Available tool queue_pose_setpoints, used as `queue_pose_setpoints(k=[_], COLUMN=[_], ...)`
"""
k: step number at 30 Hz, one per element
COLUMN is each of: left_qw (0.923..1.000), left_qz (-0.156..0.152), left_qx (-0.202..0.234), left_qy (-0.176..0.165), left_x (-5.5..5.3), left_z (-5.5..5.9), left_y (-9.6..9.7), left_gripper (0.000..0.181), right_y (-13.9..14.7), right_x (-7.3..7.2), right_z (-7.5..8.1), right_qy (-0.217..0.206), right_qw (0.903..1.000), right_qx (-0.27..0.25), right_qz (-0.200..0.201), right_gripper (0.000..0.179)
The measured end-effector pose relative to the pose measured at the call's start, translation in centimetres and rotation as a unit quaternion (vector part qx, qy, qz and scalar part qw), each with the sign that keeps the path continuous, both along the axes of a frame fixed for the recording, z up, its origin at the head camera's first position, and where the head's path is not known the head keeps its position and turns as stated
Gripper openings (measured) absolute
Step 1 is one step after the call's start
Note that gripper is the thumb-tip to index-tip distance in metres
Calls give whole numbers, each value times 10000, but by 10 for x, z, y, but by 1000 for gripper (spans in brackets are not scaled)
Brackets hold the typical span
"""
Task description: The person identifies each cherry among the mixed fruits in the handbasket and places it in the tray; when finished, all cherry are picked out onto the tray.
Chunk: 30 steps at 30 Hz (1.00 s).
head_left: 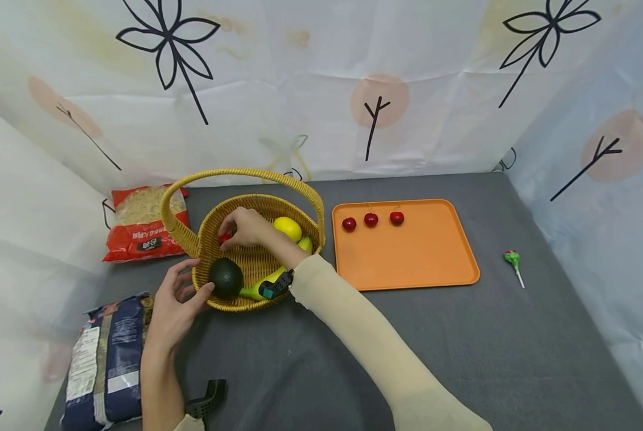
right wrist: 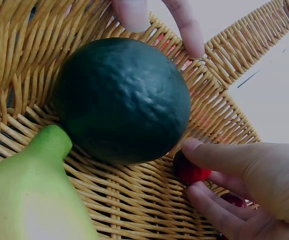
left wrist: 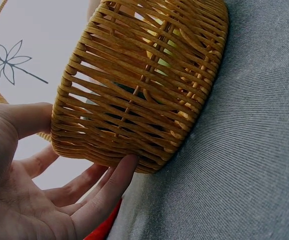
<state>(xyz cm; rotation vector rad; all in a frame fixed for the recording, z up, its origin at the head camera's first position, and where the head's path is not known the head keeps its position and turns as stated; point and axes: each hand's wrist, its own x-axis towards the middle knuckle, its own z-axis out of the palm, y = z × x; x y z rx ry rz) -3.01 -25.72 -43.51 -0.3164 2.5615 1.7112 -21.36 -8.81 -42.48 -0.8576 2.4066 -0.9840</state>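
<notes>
My right hand (head_left: 246, 228) reaches down into a yellow wicker basket (head_left: 257, 200) and pinches a red cherry (right wrist: 190, 169) between thumb and fingers. Part of another cherry (right wrist: 233, 200) shows behind those fingers. Beside them in the basket lies a dark green avocado (right wrist: 124, 100), with the stem end of a banana (right wrist: 39, 185) close to it. A lemon (head_left: 287, 227) sits at the basket's right side. My left hand (head_left: 178, 305) holds the basket's near left side, thumb and index fingertips at the rim, other fingers along the outer weave (left wrist: 129, 100).
Right of the basket, an orange tray (head_left: 408, 257) bears three cherries (head_left: 371, 219) along its back edge. A green-wrapped lollipop (head_left: 512, 260) lies farther right. A red bag (head_left: 149, 230) stands behind left, a dark blue bag (head_left: 108, 365) in front left. The basket handle (head_left: 240, 172) arches overhead.
</notes>
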Motion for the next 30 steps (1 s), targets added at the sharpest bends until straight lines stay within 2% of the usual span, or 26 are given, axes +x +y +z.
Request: queue_pose_setpoints(k=[4, 7, 12, 15, 17, 22, 26, 30], left_qw=[10000, 10000, 9999, 9999, 9999, 9999, 9999, 9999], left_qz=[2, 3, -7, -13, -6, 12, -12, -40], left_qx=[22, 35, 50, 70, 65, 58, 59, 86], left_qy=[-38, -81, -125, -142, -147, -161, -134, -68], left_x=[0, 0, -1, -1, 0, 0, 0, 0], left_z=[0, 0, 0, 0, 0, 0, 0, 0], left_y=[0, 0, -1, -1, -2, -2, -1, 0], left_gripper=[65, 65, 66, 66, 66, 67, 67, 66], right_y=[1, 4, 16, 24, 29, 49, 73, 103], right_x=[1, 2, 5, 9, 14, 34, 52, 68], right_z=[1, 5, 18, 27, 34, 54, 67, 72], right_qy=[76, 9, -21, 76, 69, -246, -419, -561], right_qw=[10000, 9998, 9977, 9968, 9962, 9919, 9837, 9720], right_qx=[24, -182, -664, -767, -829, -1117, -1515, -1951], right_qz=[-16, 23, 137, 196, 258, 552, 874, 1184], right_gripper=[25, 24, 25, 27, 28, 31, 34, 36])
